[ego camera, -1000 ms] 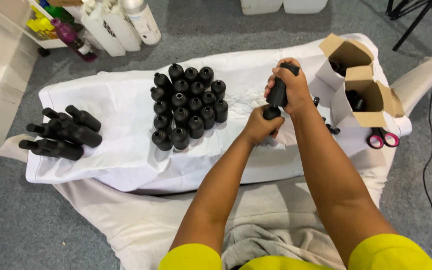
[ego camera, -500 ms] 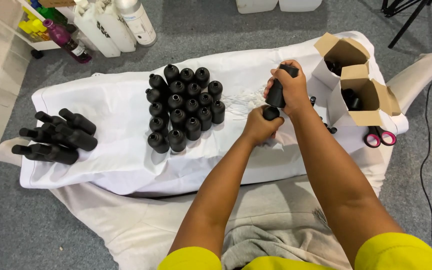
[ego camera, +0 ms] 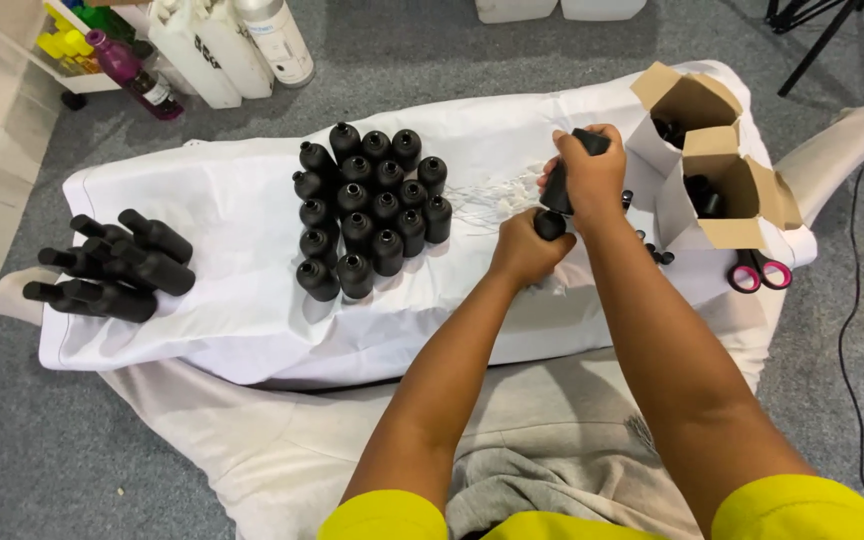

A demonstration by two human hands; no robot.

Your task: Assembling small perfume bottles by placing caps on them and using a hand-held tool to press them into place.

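We sit on grey carpet (ego camera: 32,450) under even light. White jugs (ego camera: 207,45) and a black cable (ego camera: 857,250) lie on it.

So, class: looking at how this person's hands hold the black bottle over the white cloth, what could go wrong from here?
1. The bottle is held in the air between the right hand and the left hand; if a grip slips, it could fall onto the cloth.
2. The upright bottles stand packed close beside the left forearm; a nudge might topple several.
3. The scissors lie near the cloth's edge and could be knocked off.
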